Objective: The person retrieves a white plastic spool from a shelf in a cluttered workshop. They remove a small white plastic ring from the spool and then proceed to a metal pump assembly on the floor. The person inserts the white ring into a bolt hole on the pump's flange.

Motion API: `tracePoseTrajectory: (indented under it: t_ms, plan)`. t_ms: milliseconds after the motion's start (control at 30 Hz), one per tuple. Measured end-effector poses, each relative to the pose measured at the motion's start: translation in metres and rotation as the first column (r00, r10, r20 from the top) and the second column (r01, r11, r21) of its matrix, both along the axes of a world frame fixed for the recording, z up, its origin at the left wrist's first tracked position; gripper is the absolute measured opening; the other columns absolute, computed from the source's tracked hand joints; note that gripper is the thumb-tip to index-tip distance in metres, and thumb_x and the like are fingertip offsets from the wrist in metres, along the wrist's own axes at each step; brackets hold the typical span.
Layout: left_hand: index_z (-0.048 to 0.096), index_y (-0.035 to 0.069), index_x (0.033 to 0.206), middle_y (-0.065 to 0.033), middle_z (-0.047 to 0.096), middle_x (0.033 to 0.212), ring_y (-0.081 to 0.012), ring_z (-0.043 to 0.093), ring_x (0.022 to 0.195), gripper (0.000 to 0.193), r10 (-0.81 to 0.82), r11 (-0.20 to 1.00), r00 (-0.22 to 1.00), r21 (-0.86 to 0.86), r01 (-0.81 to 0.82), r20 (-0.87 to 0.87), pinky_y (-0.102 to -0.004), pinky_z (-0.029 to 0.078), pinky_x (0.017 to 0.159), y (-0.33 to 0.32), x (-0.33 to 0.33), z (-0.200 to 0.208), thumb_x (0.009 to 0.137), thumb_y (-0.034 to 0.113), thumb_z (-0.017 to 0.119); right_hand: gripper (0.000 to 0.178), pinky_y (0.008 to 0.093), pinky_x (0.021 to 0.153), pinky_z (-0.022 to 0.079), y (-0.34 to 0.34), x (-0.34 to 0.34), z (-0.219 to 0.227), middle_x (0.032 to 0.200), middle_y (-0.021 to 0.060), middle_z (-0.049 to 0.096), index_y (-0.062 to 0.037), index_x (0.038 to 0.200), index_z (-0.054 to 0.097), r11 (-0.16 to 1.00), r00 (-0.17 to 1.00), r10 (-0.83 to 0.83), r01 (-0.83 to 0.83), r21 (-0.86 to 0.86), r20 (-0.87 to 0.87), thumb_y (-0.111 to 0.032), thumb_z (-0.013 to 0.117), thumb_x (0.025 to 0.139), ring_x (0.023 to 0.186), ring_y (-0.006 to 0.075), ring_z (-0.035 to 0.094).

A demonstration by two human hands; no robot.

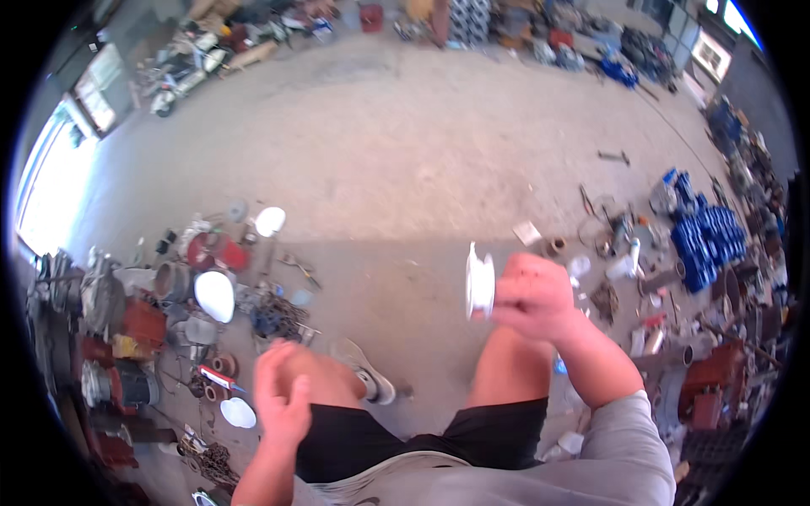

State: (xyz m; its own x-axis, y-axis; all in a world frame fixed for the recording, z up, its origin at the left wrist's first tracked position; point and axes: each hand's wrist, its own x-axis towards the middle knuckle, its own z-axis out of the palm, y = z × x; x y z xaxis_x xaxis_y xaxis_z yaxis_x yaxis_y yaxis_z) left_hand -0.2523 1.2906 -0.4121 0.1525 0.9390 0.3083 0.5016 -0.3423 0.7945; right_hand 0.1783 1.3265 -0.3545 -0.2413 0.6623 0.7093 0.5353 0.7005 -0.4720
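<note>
My right hand (533, 293) is closed on a white spool (480, 285), a flanged disc seen nearly edge-on, held up over my right knee. Its far side is hidden, so I cannot tell what is wound on it. Over my left thigh, my left hand (283, 395) hangs with nothing in it, thumb apart from the fingers and slightly blurred. Below it to the left lie a white disc-like piece (238, 412) and a red, white and blue tube (218, 377) among metal parts.
Blue castings (707, 239) and a white bottle (623, 266) lie at the right. Red machine parts (218, 253) and white round pieces (214, 296) clutter the left. Farther off are a hammer (613, 158), a scooter (190, 74) and heaps of parts along the walls.
</note>
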Motion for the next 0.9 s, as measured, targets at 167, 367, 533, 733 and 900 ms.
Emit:
tracePoseTrajectory:
  t_ms: [167, 367, 533, 733, 900]
  plan:
    - [0.034, -0.003, 0.164, -0.0191, 0.049, 0.158, -0.0271, 0.058, 0.134, 0.084, -0.469, 0.756, 0.442, 0.089, 0.649, 0.765, -0.0424, 0.048, 0.111, 0.012, 0.070, 0.091, 0.102, 0.036, 0.076, 0.030, 0.0312, 0.049, 0.039, -0.013, -0.096, 0.090, 0.069, -0.0022, 0.056, -0.0160, 0.097, 0.084, 0.935, 0.960, 0.278, -0.268, 0.232, -0.012, -0.007, 0.093, 0.070, 0.058, 0.0155, 0.053]
    - [0.030, -0.007, 0.164, -0.0196, 0.052, 0.153, -0.0255, 0.056, 0.131, 0.116, -0.653, 0.677, 0.329, 0.332, 0.657, 0.682, -0.0394, 0.046, 0.108, 0.043, 0.109, 0.132, 0.083, 0.047, 0.092, 0.032, 0.0300, 0.048, 0.036, -0.004, -0.121, 0.087, 0.068, -0.0030, 0.052, -0.0158, 0.099, 0.085, 0.934, 0.956, 0.259, -0.211, 0.287, -0.139, -0.006, 0.094, 0.070, 0.057, 0.0139, 0.050]
    - [0.031, -0.011, 0.163, -0.0199, 0.051, 0.147, -0.0262, 0.052, 0.134, 0.102, -0.580, 0.644, 0.277, 0.223, 0.732, 0.766, -0.0401, 0.041, 0.114, 0.063, 0.122, 0.101, 0.090, 0.036, 0.085, 0.029, 0.0294, 0.047, 0.035, 0.009, -0.102, 0.047, 0.068, -0.0041, 0.049, -0.0169, 0.099, 0.086, 0.955, 0.930, 0.287, -0.260, 0.140, -0.230, -0.009, 0.094, 0.072, 0.056, 0.0128, 0.048]
    - [0.030, -0.004, 0.166, -0.0211, 0.053, 0.154, -0.0251, 0.059, 0.129, 0.101, -0.345, 0.627, 0.305, -0.024, 0.779, 0.888, -0.0414, 0.048, 0.110, 0.092, 0.133, 0.053, 0.095, 0.047, 0.081, 0.029, 0.0300, 0.047, 0.038, 0.029, -0.083, -0.004, 0.069, -0.0028, 0.048, -0.0186, 0.101, 0.086, 0.985, 0.975, 0.146, -0.159, -0.065, -0.169, -0.010, 0.092, 0.074, 0.056, 0.0137, 0.050]
    - [0.027, 0.000, 0.168, -0.0224, 0.050, 0.160, -0.0289, 0.053, 0.145, 0.082, -0.353, 0.683, 0.445, -0.098, 0.723, 0.823, -0.0451, 0.043, 0.120, 0.103, 0.150, 0.042, 0.101, 0.014, 0.073, 0.035, 0.0336, 0.053, 0.044, 0.045, -0.075, -0.030, 0.073, -0.0004, 0.050, -0.0182, 0.108, 0.082, 0.984, 0.992, 0.069, -0.085, -0.158, -0.105, -0.007, 0.090, 0.076, 0.062, 0.0169, 0.054]
